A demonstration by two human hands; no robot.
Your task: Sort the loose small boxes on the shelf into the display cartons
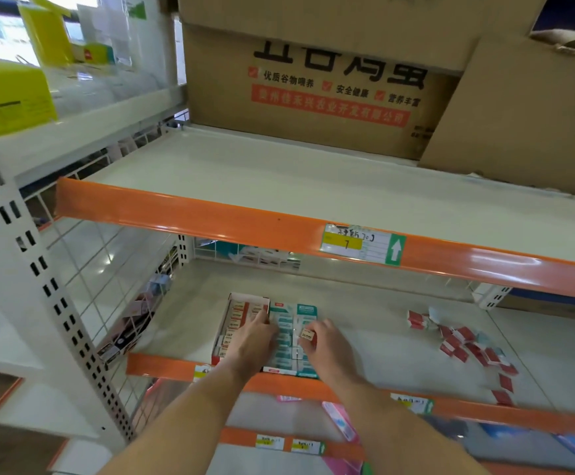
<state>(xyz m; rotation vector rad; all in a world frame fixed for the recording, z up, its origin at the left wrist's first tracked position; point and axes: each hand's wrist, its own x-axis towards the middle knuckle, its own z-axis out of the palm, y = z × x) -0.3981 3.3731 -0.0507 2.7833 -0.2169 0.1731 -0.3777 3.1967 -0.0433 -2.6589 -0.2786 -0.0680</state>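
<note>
1. Both hands at work over two display cartons side by side at the front of the lower shelf (pixel 364 337), just behind its orange front rail (pixel 162 366).
2. Right hand (pixel 327 341) pinching one small red-and-cream box (pixel 307 334) between thumb and fingertips, above the teal carton (pixel 308 308).
3. Left hand (pixel 253 335) resting with fingers stretched flat on the rows in the red carton (pixel 233 298), gripping nothing.
4. Loose boxes (pixel 464 341) scattered well apart to the right on the same shelf, in a straggling line toward the front edge.
5. Handling, by the look: light, stiff cardboard, smooth-faced and a little slippery; easily dented at the corners. Best held across the two narrow sides with thumb and forefinger, then slid upright into a row.
6. Count: two cartons; one box in hand; about fifteen to twenty loose boxes, mostly red, a few pale teal, too jumbled for an exact tally.
7. Red carton mostly filled; much of the sorting apparently left to do.
8. Above, two big brown cardboard boxes (pixel 313 70) on the upper shelf.
</note>
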